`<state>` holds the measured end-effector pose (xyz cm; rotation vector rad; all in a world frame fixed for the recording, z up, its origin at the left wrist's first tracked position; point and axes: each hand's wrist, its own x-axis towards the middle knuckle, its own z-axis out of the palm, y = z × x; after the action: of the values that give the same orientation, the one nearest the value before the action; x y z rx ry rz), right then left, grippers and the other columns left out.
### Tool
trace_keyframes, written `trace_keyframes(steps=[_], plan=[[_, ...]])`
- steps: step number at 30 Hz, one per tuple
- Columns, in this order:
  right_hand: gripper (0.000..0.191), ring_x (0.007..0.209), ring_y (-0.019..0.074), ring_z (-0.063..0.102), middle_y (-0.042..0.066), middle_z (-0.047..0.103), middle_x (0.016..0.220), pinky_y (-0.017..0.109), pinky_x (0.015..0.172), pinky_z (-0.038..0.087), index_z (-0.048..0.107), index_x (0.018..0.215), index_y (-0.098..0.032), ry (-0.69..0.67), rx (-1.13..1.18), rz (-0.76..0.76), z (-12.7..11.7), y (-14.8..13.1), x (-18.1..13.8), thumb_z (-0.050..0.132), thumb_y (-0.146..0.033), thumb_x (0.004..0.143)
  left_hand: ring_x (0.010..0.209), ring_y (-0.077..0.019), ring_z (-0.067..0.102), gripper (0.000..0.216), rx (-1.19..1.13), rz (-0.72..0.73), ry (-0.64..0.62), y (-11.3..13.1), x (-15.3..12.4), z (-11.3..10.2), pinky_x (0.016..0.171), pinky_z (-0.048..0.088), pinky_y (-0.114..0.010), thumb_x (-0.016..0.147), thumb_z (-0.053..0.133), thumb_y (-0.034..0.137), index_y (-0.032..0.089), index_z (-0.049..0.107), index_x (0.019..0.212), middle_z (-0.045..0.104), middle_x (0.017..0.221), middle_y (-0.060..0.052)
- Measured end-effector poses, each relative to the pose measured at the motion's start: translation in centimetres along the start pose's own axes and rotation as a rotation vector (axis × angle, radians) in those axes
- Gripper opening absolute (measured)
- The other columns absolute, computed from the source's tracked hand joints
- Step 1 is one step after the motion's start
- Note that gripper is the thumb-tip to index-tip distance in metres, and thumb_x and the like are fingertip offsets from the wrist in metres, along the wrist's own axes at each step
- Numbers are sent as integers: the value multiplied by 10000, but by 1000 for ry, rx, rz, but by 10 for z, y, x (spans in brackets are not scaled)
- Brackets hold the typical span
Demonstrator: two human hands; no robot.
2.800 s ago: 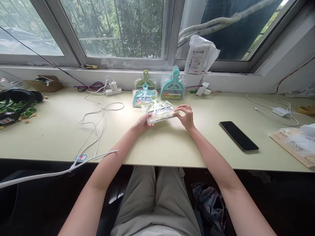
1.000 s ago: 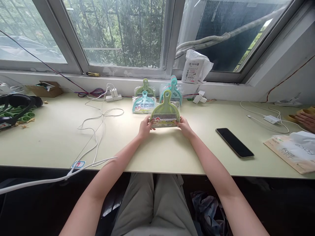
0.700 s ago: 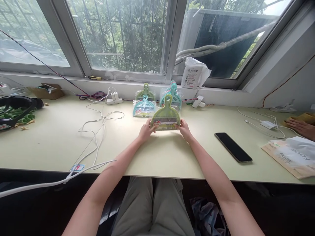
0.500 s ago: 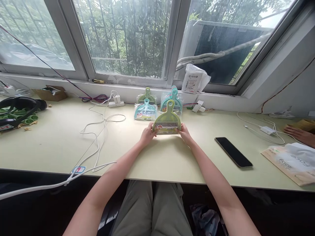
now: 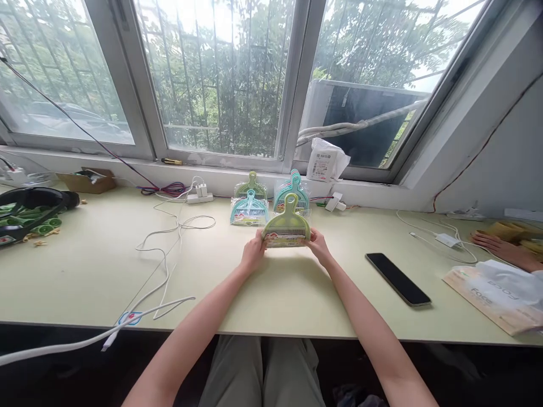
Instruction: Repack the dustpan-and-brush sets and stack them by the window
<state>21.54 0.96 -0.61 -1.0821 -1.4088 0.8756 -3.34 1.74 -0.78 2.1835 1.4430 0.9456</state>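
The person's left hand (image 5: 253, 251) and right hand (image 5: 319, 247) each have a firm grip on the green dustpan-and-brush set (image 5: 287, 225), one at either lower corner, its handle pointing up. The set is at mid-width of the surface (image 5: 288, 299), between the back and front edges; whether its base touches down cannot be told. Near the back edge, behind it, is a teal stack (image 5: 292, 186), with a blue set (image 5: 249, 212) to the left. A phone (image 5: 397, 280) lies toward the front edge, on the right.
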Motion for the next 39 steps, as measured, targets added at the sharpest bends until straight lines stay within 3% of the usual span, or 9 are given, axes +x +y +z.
trace_keyframes(steps=[6, 11, 14, 17, 20, 24, 30, 39], plan=[[388, 842, 258, 652, 50, 695, 958, 407, 725, 555, 637, 881, -230, 15, -52, 64, -13, -12, 0, 798, -353, 550, 788, -250, 660, 339, 60, 28, 24, 3, -1, -3, 634, 394, -292, 927, 413, 368, 286, 450, 1254, 683, 843, -44], [385, 808, 245, 652, 43, 697, 944, 395, 701, 552, 656, 911, -233, 5, -90, 54, -21, -15, 3, 783, -347, 566, 748, -233, 648, 361, -12, 54, 26, 1, 0, 0, 658, 433, -313, 923, 428, 394, 269, 487, 1257, 668, 863, -41], [400, 785, 242, 654, 41, 697, 952, 396, 694, 549, 657, 921, -225, 19, -111, 82, -36, -6, 5, 786, -327, 556, 929, -222, 629, 394, -128, 136, -50, -5, 1, 6, 773, 473, -330, 911, 465, 394, 261, 465, 1283, 651, 1001, -55], [392, 805, 239, 646, 44, 696, 962, 377, 686, 543, 651, 901, -216, 121, -142, 94, -62, 9, 10, 778, -310, 543, 1093, -200, 554, 419, -277, 214, -16, -11, 5, 9, 894, 472, -343, 895, 485, 271, 237, 429, 1308, 579, 1178, -88], [437, 828, 235, 632, 48, 697, 937, 356, 684, 531, 630, 905, -205, 209, -167, 108, -86, 26, 20, 783, -292, 505, 1005, -163, 573, 390, -342, 210, 58, -16, 9, 7, 877, 490, -329, 860, 417, 105, 229, 483, 1224, 536, 1189, -85], [444, 851, 229, 613, 61, 692, 938, 344, 703, 512, 611, 877, -195, 318, -207, 83, -103, 46, 46, 779, -325, 487, 943, -152, 583, 369, -368, 160, 129, -23, 15, 5, 845, 502, -319, 839, 382, 54, 211, 513, 1146, 534, 1140, -79], [445, 772, 209, 599, 46, 687, 846, 325, 699, 473, 595, 850, -192, 435, -356, 40, -90, 71, 96, 743, -414, 494, 906, -155, 585, 392, -366, 89, 175, -42, 27, 3, 839, 496, -338, 804, 377, -6, 197, 526, 1105, 551, 1129, -88], [362, 721, 218, 563, 79, 671, 830, 315, 695, 422, 616, 931, -172, 582, -587, 6, -45, 90, 147, 644, -412, 662, 850, -154, 583, 364, -386, 29, 197, -56, 41, -1, 801, 490, -332, 801, 399, 2, 186, 540, 1081, 578, 1081, -86]])
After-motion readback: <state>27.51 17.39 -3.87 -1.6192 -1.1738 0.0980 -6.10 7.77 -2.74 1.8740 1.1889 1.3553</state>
